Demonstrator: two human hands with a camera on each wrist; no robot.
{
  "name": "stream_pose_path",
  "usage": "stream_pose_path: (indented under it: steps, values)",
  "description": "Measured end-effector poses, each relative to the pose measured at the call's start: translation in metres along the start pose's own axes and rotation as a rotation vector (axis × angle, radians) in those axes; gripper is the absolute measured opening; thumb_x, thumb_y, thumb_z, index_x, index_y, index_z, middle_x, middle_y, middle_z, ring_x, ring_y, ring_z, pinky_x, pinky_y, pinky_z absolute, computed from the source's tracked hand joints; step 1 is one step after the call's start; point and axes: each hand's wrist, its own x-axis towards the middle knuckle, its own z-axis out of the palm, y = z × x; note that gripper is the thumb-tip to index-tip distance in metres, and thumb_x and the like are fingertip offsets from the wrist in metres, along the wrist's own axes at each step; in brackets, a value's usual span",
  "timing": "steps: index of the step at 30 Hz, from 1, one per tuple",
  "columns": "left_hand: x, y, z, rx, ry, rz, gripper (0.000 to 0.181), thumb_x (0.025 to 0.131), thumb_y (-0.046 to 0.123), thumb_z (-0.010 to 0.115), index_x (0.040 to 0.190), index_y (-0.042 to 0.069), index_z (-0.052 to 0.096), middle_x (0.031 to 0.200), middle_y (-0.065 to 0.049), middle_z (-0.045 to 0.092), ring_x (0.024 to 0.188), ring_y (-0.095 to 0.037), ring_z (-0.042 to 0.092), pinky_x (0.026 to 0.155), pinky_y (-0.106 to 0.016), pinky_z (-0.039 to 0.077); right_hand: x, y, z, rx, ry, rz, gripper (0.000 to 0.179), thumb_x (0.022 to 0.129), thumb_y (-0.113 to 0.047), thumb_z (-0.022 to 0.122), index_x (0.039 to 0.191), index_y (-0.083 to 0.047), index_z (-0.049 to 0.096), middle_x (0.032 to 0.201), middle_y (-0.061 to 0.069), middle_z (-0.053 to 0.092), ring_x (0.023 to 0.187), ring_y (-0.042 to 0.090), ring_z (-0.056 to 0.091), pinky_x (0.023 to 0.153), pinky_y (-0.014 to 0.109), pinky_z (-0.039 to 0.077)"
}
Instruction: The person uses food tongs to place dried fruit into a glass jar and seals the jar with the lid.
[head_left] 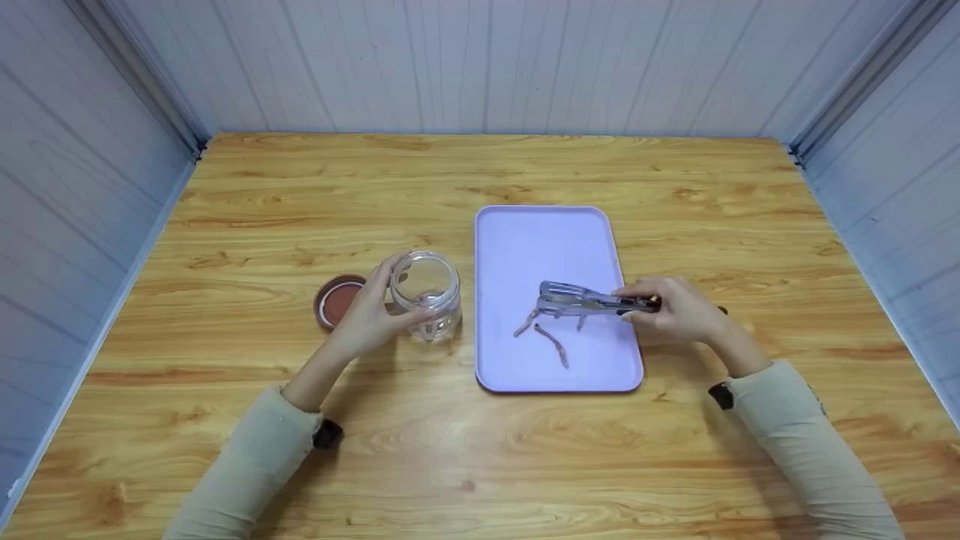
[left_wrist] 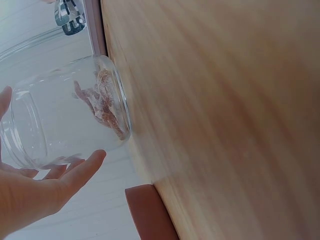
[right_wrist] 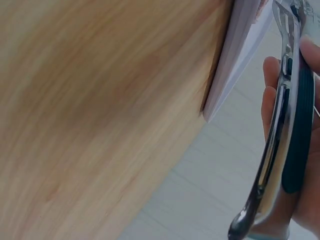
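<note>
Metal tongs (head_left: 574, 301) held tight by the handle end in the right grip (head_left: 675, 309), with the tips over a purple tray (head_left: 544, 244). Hard to tell if pinching anything. Clear jar (left_wrist: 55, 115) held near the top in the left grip (head_left: 371, 311), between thumb and fingers, standing on the table (head_left: 412, 457) just left of the tray. Brown strips (left_wrist: 105, 100) at the bottom of the jar. More thin strips on the tray, by and under the tongs. Round brown lid (head_left: 341, 302) on the table, just left of the left grip. Pale walls (head_left: 450, 67) behind and at both sides.
</note>
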Motion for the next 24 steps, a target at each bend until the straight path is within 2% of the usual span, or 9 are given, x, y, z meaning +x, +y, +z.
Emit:
stream_pose_path:
  steps: [13,24]
  values:
    - [0.0001,-0.0003,0.0003,0.006,-0.002,0.018,0.08,0.072,0.015,0.074,0.135,-0.001,0.027,0.128,-0.022,0.037,0.117,-0.033,0.035,0.096,-0.045,0.026,0.0006,0.0041,0.0029,0.015,-0.012,0.007,0.029,0.075,-0.004,0.066,0.103,-0.009,0.067,0.079,-0.006,0.06,0.06,0.011,0.046,0.051,0.025,0.038]
    - [0.0009,-0.0019,-0.0001,0.005,-0.008,0.007,0.081,0.072,0.016,0.074,0.135,0.0,0.026,0.131,-0.02,0.035,0.118,-0.032,0.034,0.096,-0.045,0.026,0.0013,0.0044,0.0048,0.01,-0.01,-0.007,0.029,0.073,-0.002,0.066,0.102,-0.008,0.067,0.082,-0.004,0.061,0.063,0.011,0.047,0.053,0.026,0.04]
